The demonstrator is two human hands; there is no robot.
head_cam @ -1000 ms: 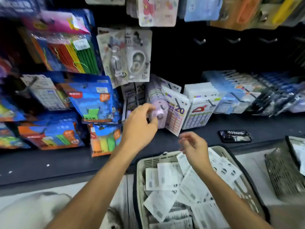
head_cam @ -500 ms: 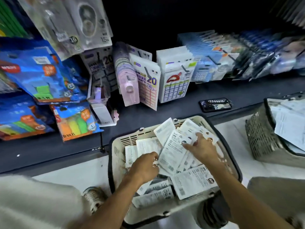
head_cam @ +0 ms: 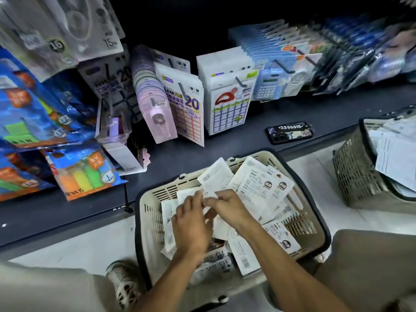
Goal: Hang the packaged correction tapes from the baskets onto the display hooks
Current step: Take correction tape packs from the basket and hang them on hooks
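Observation:
A cream basket [head_cam: 153, 221] with a black rim stands on the floor, full of white correction tape packets [head_cam: 258, 185] lying face down. Both my hands are inside it, fingertips meeting over the pile. My right hand [head_cam: 227, 208] pinches the lower edge of one white packet [head_cam: 216, 176] that sticks up toward the shelf. My left hand [head_cam: 191, 224] lies beside it, fingers fairly straight, touching the packets. Pink correction tapes [head_cam: 157, 118] hang in a row on a display hook above the shelf.
A second, grey basket [head_cam: 353, 172] with more packets stands at the right. A phone [head_cam: 289, 132] lies on the dark shelf [head_cam: 67, 210]. Sticker packs [head_cam: 191, 104] and blue packages [head_cam: 33, 104] hang on hooks. My shoe [head_cam: 123, 282] is left of the basket.
Both hands came down from the display hook into the basket. Since half a second ago they have drawn together at the middle of the pile, the right hand now pinching a packet.

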